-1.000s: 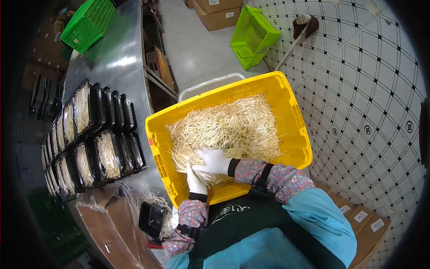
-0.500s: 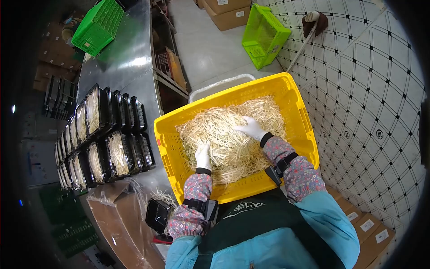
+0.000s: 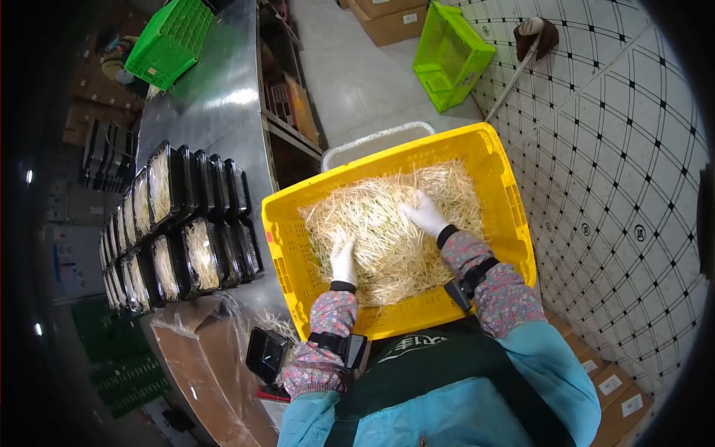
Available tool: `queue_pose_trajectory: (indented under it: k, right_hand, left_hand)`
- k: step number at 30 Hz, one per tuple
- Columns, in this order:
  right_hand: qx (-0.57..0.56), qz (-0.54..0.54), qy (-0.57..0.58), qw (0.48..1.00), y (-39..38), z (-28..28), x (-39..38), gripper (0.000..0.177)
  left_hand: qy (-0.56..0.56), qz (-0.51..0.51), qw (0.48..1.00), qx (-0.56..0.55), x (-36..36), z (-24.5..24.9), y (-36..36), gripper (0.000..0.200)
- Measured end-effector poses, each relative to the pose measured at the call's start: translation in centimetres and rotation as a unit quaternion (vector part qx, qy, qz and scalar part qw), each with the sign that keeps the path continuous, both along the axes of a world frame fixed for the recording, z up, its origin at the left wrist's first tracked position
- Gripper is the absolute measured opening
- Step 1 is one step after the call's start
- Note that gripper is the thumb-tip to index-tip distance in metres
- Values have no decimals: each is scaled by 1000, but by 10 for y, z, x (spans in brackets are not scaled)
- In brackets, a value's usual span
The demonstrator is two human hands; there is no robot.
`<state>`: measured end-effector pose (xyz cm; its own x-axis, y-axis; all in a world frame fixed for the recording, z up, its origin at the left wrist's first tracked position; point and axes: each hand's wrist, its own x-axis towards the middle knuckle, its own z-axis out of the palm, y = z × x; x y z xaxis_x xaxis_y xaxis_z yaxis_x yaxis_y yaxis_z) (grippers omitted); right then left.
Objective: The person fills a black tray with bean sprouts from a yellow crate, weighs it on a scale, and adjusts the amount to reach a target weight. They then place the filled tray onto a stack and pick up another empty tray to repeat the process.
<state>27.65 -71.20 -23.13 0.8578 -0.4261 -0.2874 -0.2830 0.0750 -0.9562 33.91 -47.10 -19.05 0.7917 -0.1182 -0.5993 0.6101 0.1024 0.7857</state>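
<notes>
A yellow plastic crate (image 3: 402, 165) in front of me holds a wide heap of pale, thin sprouts (image 3: 387, 249). Both hands wear white gloves and work in the heap. My left hand (image 3: 342, 261) is at its near left side, fingers curled into the sprouts with the tips partly hidden. Farther up and to the right, my right hand (image 3: 426, 214) grips strands near the middle of the heap, its fingertips partly covered. A few greenish strands show between the hands.
Black trays (image 3: 201, 253) packed with pale strands stand stacked on the metal table (image 3: 238, 123) at left. A cardboard box (image 3: 205, 365) in clear plastic and a black tray (image 3: 266, 354) lie nearer. Green crates (image 3: 452, 56) stand beyond; a whitish tub (image 3: 376, 143) sits behind the yellow crate.
The raised mound between my hands has become flatter and looser, with greenish strands now showing. My hands stay at nearly the same places; the whole view has shifted slightly.
</notes>
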Motion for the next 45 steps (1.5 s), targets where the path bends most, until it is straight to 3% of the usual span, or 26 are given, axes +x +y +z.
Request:
queue_pose_trajectory:
  k: [1,3,4,7,8,11,12,15,16,20,23,24,25,27,28,29,31,32,33,35,37,38,39,41,43,45]
  right_hand:
    - [19,7,-9,1000,17,11,6,61]
    - [-102,120,116,981,39,73,6,66]
    - [-79,120,109,984,42,76,8,68]
    - [168,125,-42,977,22,96,4,75]
    - [156,128,-43,978,19,87,5,75]
    - [122,134,4,984,1,79,6,73]
    - [-16,70,47,996,0,55,3,69]
    - [180,119,-21,976,-16,44,-7,71]
    - [83,126,-22,988,-19,42,-8,69]
    - [-59,-12,47,997,-13,-1,-2,66]
    - [72,86,6,994,29,13,7,67]
    - [-145,83,85,982,45,11,10,61]
    - [-145,105,70,981,43,27,14,60]
    - [-140,150,39,978,27,96,24,57]
    - [-157,190,22,969,19,114,32,56]
    - [-178,221,11,959,16,117,39,57]
    - [-229,284,-20,931,8,124,55,58]
    - [-271,294,-35,916,9,96,62,69]
    - [-320,297,1,900,5,80,66,74]
    - [-407,298,81,859,-4,57,65,84]
    - [-327,311,86,888,-15,51,58,98]
    - [-323,322,83,886,-16,55,54,99]
    - [-318,331,78,885,-16,56,49,100]
    - [-401,346,40,847,-9,56,32,118]
    - [-520,319,-25,792,4,70,6,129]
    - [-553,345,-1,758,15,73,-5,137]
  left_hand:
    - [9,-4,1000,-21,0,-1,-17,37]
    - [30,-10,998,-60,-1,-4,-42,44]
    - [43,-17,998,-47,1,2,-46,44]
    - [39,-55,990,-122,-12,67,-49,43]
    - [32,-67,991,-107,-12,76,-49,41]
    - [28,-58,998,-26,1,32,-30,45]
    - [23,-41,999,2,3,40,-27,40]
    - [-13,-78,996,37,10,22,3,44]
    - [-9,-68,997,24,11,16,6,47]
    - [-3,-17,1000,-2,9,19,-9,44]
    - [-14,-8,1000,-27,2,-32,-23,30]
    - [-6,41,999,-1,-7,-35,-32,28]
    - [2,89,996,25,-14,-36,-37,26]
    - [-51,63,990,-112,-36,-2,-34,38]
    - [-271,-94,945,155,-48,10,-26,47]
    - [-449,-240,763,398,-60,24,-21,57]
    - [-168,-156,950,212,-69,28,-27,63]
    - [17,-87,993,84,-67,37,-31,65]
    - [201,-16,978,-48,-63,44,-35,67]
    - [192,-209,959,23,-58,29,8,65]
    - [132,-305,938,96,-38,43,37,62]
    - [-1,-295,946,137,-35,22,52,61]
    - [-126,-337,904,233,-29,50,46,75]
    - [-376,-466,709,372,-11,94,33,102]
    - [-406,-516,639,402,-2,96,24,117]
    - [-411,-559,572,438,9,90,13,126]
